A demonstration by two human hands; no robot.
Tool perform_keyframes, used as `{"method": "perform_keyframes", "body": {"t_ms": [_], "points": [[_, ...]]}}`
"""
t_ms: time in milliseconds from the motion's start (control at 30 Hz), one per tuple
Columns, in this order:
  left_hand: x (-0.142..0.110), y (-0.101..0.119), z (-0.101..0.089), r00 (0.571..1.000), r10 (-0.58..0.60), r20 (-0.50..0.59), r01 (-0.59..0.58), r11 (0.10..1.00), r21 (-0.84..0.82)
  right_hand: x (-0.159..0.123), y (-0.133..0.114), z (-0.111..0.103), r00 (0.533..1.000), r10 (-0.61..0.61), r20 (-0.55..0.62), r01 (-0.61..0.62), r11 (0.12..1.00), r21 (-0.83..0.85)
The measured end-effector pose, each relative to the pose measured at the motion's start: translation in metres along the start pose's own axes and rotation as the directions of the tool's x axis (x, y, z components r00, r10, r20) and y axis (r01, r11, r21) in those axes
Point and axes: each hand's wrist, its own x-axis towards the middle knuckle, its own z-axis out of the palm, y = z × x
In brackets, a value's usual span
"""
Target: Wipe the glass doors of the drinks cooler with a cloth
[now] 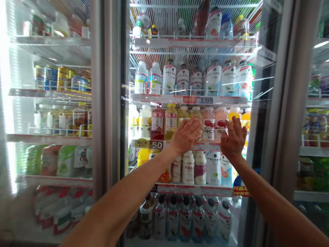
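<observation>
Both my arms stretch forward at a drinks fridge, in front of its middle shelf. My left hand is open, its fingers extended and close together, in front of pale yellow bottles. Farther right, my right hand is open with its fingers apart, before the orange drink bottles. Between the hands stand a pink bottle and a peach-coloured bottle. Neither hand holds anything. Whether they touch the glass or bottles, I cannot tell. A dark red bottle and a yellow-capped bottle are left of my left hand.
A metal door frame rises on the left, another on the right. Light streaks reflect on the glass. White bottles fill the shelf below, black-capped bottles the bottom. Large labelled bottles stand above. Cans show at left.
</observation>
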Motion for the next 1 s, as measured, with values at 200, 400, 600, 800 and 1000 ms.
{"method": "perform_keyframes", "body": {"t_ms": [200,400,600,800,1000], "points": [[-0.015,-0.081,-0.027,0.93,-0.314,-0.189,0.349,0.918,0.188,-0.004,0.003,0.0,0.999,-0.013,0.044,0.014,1.0,-0.021],[0.006,-0.06,-0.017,0.915,-0.378,-0.144,0.401,0.892,0.208,-0.006,0.001,0.001,1.0,0.008,0.026,-0.009,1.0,0.023],[0.042,-0.003,0.009,0.98,0.183,0.077,-0.189,0.978,0.082,-0.005,0.02,-0.007,0.998,0.023,0.06,-0.023,1.0,-0.003],[0.083,-0.028,0.008,0.93,-0.335,-0.152,0.353,0.929,0.111,-0.01,0.067,-0.024,0.991,0.106,0.077,-0.1,0.992,-0.074],[0.092,0.049,0.04,0.883,0.453,0.121,-0.455,0.89,-0.018,-0.013,0.092,-0.048,0.993,0.082,0.081,-0.071,0.99,-0.124]]}}
